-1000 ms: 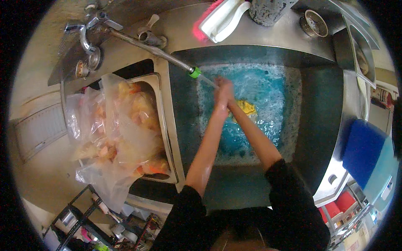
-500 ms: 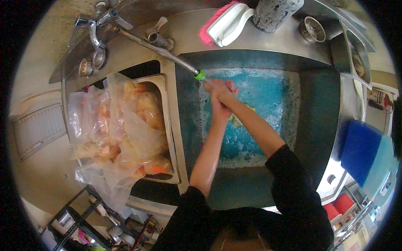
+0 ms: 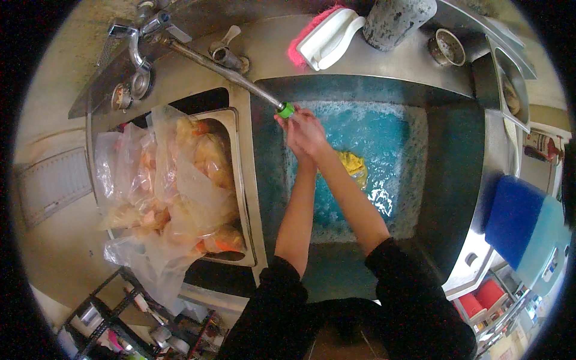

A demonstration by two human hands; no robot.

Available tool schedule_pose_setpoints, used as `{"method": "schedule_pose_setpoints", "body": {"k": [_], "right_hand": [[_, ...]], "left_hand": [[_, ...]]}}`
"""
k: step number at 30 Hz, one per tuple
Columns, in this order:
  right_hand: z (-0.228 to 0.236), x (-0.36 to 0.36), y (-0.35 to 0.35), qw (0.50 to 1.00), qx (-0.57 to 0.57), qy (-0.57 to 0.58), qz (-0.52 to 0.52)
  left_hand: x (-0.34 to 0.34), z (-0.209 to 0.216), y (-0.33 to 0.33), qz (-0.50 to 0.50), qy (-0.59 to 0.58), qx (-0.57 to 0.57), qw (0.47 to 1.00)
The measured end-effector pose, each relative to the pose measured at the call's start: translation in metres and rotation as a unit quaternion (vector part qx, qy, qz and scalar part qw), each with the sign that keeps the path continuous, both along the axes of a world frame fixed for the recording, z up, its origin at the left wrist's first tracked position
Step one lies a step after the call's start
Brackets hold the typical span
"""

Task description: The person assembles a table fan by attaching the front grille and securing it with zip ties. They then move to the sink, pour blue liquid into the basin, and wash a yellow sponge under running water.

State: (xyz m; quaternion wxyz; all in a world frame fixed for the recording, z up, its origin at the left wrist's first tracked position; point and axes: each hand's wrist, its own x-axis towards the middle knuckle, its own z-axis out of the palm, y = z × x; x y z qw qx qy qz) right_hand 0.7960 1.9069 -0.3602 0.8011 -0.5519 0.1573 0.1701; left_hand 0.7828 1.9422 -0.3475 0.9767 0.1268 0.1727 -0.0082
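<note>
My right hand (image 3: 311,131) and my left hand (image 3: 287,128) are pressed together right under the green tip (image 3: 287,110) of a long metal tap spout (image 3: 228,72). My right hand lies over the left and hides most of it; its fingers curl around it. Neither hand holds an object. Below them the steel sink (image 3: 450,174) holds blue, foamy water (image 3: 384,138). A yellow cloth or sponge (image 3: 353,166) lies in that water just right of my right forearm.
A metal tray (image 3: 243,198) with clear bags of orange-and-pale food (image 3: 180,186) fills the left basin. A pink-and-white scrub brush (image 3: 327,37), a grey cylinder (image 3: 396,21) and a small metal cup (image 3: 449,48) stand on the back ledge. A blue box (image 3: 516,219) is at right.
My joined hands have moved up from over the yellow cloth to just beneath the tap's green tip. The cloth now shows more fully in the water.
</note>
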Motion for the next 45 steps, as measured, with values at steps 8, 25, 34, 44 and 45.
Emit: {"method": "schedule_pose_setpoints", "body": {"k": [8, 25, 34, 44, 45], "right_hand": [[0.041, -0.038, 0.013, 0.923, -0.303, -0.188, -0.145], [-0.001, 0.017, -0.058, 0.927, -0.369, -0.020, 0.061], [0.007, -0.002, -0.030, 0.912, -0.404, -0.068, 0.028], [0.060, -0.025, -0.058, 0.963, 0.259, 0.050, -0.059], [0.057, -0.028, -0.059, 0.954, 0.291, 0.043, -0.064]], "left_hand": [[0.019, -0.050, 0.031, -0.299, -0.075, 0.419, 0.854], [-0.028, -0.004, -0.020, -0.179, -0.179, 0.798, 0.547], [-0.028, 0.023, -0.008, -0.263, -0.088, 0.944, 0.176], [-0.048, 0.076, 0.008, -0.218, -0.238, 0.935, 0.148], [-0.050, 0.078, 0.009, -0.257, -0.237, 0.925, 0.149]]}}
